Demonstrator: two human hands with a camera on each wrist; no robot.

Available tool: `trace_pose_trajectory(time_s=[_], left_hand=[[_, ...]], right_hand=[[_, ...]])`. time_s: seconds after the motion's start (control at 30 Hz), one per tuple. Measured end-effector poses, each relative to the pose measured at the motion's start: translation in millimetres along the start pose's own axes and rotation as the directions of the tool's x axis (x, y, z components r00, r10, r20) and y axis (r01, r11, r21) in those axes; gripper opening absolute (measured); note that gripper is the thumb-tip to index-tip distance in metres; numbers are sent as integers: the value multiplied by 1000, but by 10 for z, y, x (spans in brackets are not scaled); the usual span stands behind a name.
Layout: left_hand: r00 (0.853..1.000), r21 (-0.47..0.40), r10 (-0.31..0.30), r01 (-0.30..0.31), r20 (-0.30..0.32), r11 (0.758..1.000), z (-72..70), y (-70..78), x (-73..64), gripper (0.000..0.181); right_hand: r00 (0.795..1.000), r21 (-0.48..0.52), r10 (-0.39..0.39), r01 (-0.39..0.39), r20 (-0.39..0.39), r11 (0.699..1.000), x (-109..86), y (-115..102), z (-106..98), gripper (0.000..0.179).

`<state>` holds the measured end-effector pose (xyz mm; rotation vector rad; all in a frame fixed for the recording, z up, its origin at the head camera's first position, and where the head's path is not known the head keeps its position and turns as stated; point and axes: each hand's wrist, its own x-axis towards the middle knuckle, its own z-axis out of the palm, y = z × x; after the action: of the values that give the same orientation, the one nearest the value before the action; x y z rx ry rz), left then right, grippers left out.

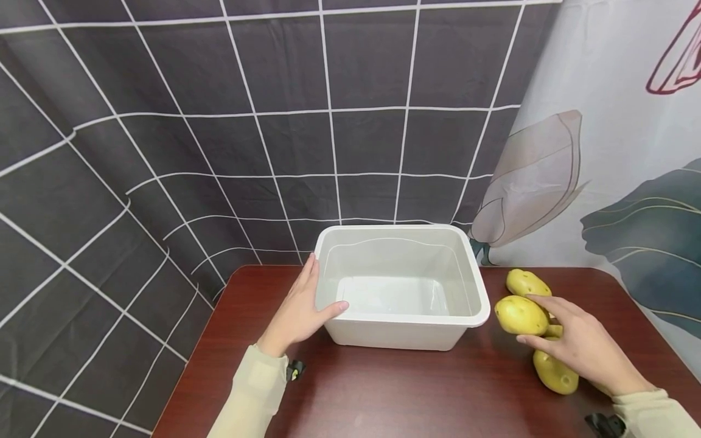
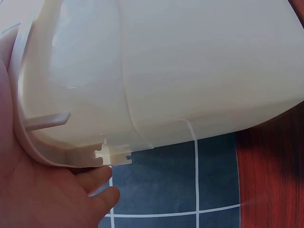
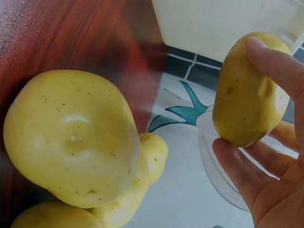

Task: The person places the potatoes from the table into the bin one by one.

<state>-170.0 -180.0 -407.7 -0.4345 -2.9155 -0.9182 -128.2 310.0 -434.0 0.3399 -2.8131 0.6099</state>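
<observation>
My right hand (image 1: 586, 344) pinches a yellow potato (image 1: 517, 314) between thumb and fingertips, right of the bin and above other potatoes. Seen from the right wrist, the held potato (image 3: 249, 90) is oblong with small dark specks, the thumb on its upper part and fingertips at its lower end. At the left front corner of a white plastic bin (image 1: 394, 334), my left hand (image 1: 300, 310) rests with straight fingers along the side and the thumb over the rim. The bin stands upright with its bare floor showing.
Several more potatoes lie on the dark red table (image 1: 383, 389) below the right hand, including one at the back (image 1: 527, 282) and one in front (image 1: 555, 372). Behind the table hang a dark grid-patterned cloth (image 1: 290, 146) and a pale leaf-print cloth (image 1: 597, 121).
</observation>
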Motion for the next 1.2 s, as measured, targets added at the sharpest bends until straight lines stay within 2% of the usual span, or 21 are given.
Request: trace_pose_trajectory(time_s=[0.43, 1.03, 1.2], left_hand=[[1000, -2, 1, -1, -2, 1000, -6, 1, -1, 111], [1000, -3, -10, 10, 2, 1000, 9, 4, -2, 111], [1000, -11, -6, 6, -1, 1000, 9, 6, -6, 111]], right_hand=[[995, -18, -56, 54, -82, 998, 31, -8, -124, 85], [987, -1, -102, 103, -123, 995, 124, -89, -265, 86], [989, -5, -89, 89, -118, 996, 143, -111, -323, 86]])
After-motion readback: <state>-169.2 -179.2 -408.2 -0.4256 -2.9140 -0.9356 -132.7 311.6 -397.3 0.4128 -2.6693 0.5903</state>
